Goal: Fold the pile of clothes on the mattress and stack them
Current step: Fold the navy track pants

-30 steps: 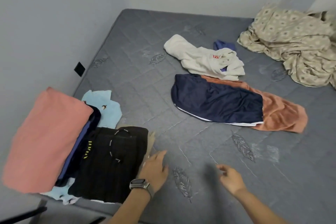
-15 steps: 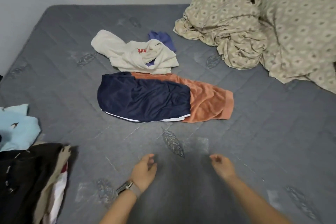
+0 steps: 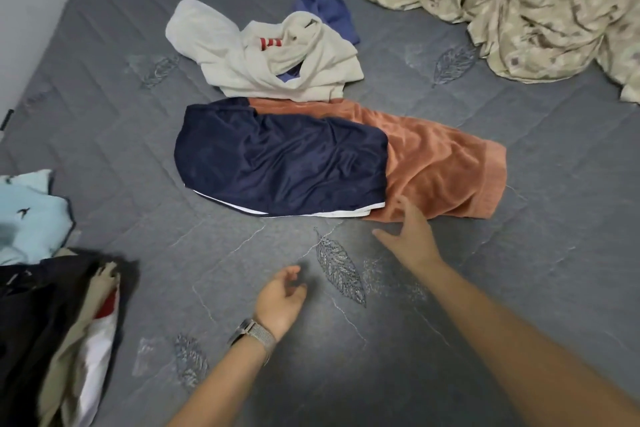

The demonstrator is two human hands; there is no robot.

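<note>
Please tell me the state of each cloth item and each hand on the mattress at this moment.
navy shorts: unfolded, spread flat, lying partly over the orange towel
orange towel: unfolded, partly covered
cream garment: crumpled, unfolded
blue garment: crumpled, partly under the cream garment
stacked clothes: piled at the left edge
patterned sheet: rumpled
right hand: open, at the towel's near edge
left hand: open, holding nothing

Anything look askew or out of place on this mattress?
The stack at the left edge is untidy: a beige garment and a white-and-red one slump out from under the black top piece. Nothing looks damaged or spilled.
</note>
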